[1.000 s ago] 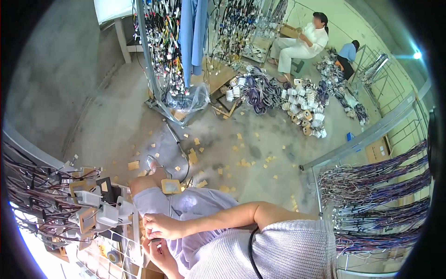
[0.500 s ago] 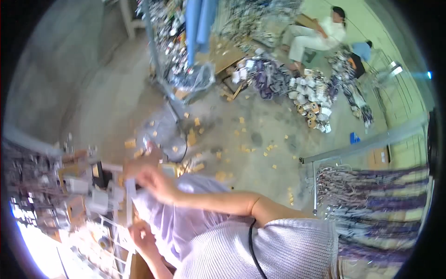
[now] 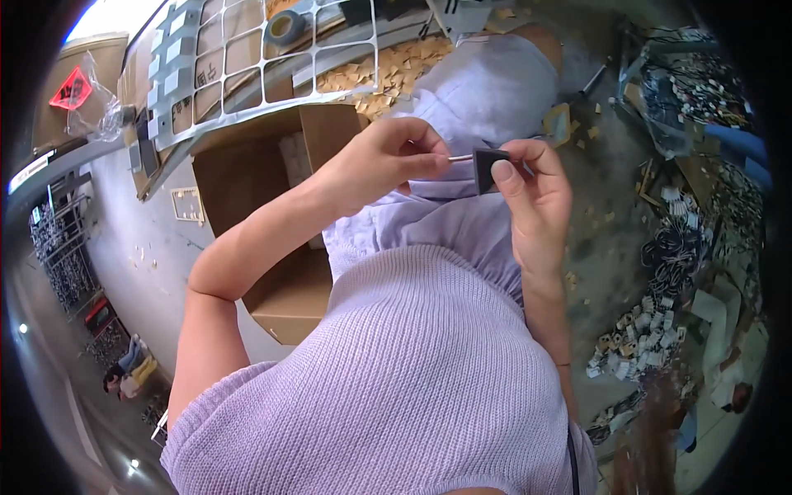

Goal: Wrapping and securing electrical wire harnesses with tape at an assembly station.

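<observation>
In front of my lap, my left hand (image 3: 408, 157) pinches a thin, light-coloured wire (image 3: 460, 157) between thumb and fingers. The wire runs rightward to a flat, dark grey squarish piece (image 3: 487, 172). My right hand (image 3: 538, 186) grips this dark piece along its right side, the thumb across its face. Whether the wire enters the piece or passes behind it, I cannot tell.
Left of my lap stands an open cardboard box (image 3: 285, 326). Above it is a white wire grid (image 3: 262, 63) with a roll of tape (image 3: 285, 27), beside a heap of yellowish scraps (image 3: 404, 70). Cable bundles (image 3: 639, 342) lie on the floor at right, near a seated person (image 3: 726, 355).
The view has swung round. My right hand was blurred, reaching left by a cluttered rack, with my left hand below it; now both are together before my lap, holding the wire and dark piece.
</observation>
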`<state>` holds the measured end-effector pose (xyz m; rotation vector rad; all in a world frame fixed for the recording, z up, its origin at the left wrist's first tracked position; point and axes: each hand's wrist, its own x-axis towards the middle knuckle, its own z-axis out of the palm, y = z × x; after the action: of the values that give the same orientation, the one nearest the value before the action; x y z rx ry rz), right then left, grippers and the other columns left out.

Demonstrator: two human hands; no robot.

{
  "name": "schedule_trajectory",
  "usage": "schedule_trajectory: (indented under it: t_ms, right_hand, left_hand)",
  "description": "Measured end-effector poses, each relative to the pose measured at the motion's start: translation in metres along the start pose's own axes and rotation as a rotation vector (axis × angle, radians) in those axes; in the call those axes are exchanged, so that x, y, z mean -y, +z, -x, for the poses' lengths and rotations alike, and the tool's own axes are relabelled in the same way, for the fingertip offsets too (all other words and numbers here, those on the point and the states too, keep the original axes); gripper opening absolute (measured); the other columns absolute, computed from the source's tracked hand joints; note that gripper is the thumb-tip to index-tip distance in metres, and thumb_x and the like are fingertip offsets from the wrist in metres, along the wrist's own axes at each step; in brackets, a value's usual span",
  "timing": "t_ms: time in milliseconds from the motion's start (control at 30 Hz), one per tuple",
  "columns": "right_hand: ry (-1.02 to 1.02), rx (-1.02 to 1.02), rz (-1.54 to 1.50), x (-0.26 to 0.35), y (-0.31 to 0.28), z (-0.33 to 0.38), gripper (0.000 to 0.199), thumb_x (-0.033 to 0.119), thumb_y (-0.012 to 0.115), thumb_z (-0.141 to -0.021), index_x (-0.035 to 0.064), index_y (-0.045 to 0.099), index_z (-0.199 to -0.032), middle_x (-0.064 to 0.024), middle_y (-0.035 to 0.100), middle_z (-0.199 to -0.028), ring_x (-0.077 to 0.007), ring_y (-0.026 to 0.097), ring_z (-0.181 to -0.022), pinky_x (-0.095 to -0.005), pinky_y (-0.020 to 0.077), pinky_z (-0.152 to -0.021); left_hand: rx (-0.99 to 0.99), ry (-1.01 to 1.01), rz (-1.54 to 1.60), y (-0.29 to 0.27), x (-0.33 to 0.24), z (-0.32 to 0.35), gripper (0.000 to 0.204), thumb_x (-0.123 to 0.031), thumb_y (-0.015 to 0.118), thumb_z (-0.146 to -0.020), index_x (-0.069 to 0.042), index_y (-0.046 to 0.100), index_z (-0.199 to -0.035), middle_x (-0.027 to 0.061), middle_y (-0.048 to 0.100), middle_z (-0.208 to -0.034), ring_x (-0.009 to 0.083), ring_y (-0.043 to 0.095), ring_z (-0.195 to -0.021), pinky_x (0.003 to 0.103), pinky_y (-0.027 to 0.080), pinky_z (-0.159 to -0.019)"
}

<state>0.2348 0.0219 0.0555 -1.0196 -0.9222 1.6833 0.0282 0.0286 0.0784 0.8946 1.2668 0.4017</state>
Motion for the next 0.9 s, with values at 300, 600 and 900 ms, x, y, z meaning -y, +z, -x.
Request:
schedule_trajectory:
  t_ms: [300,600,900]
  right_hand:
    - [0.007,-0.021,0.059,-0.011,0.012,0.003,0.018,0.007,0.067,-0.086,0.0011,0.055,-0.098,-0.0006,0.059,-0.083,-0.0055,0.055,-0.072,-0.0196,0.0465,-0.067]
    - [-0.059,-0.030,0.212,-0.013,0.014,0.002,0.023,0.007,0.071,-0.082,0.0020,0.055,-0.097,-0.0007,0.059,-0.083,-0.0070,0.056,-0.071,-0.0212,0.0478,-0.067]
    - [-0.385,0.205,0.474,-0.004,-0.010,-0.024,0.026,0.007,0.064,-0.083,0.0044,0.042,-0.099,-0.0120,0.051,-0.099,-0.0163,0.054,-0.082,-0.0279,0.0463,-0.069]
  left_hand:
    - [0.013,0.005,0.156,0.007,0.003,0.010,0.018,-0.019,0.065,-0.089,-0.002,0.060,-0.092,-0.0025,0.055,-0.073,0.0001,0.046,-0.061,0.015,0.033,-0.049]
    - [0.029,0.012,0.238,0.008,0.004,0.008,0.016,-0.018,0.065,-0.088,-0.003,0.061,-0.092,-0.0038,0.056,-0.075,-0.0003,0.045,-0.062,0.015,0.032,-0.050]
    - [0.004,0.237,0.017,0.002,0.017,0.004,0.012,-0.012,0.061,-0.091,-0.001,0.057,-0.093,-0.0031,0.056,-0.083,0.0023,0.048,-0.071,0.017,0.039,-0.062]
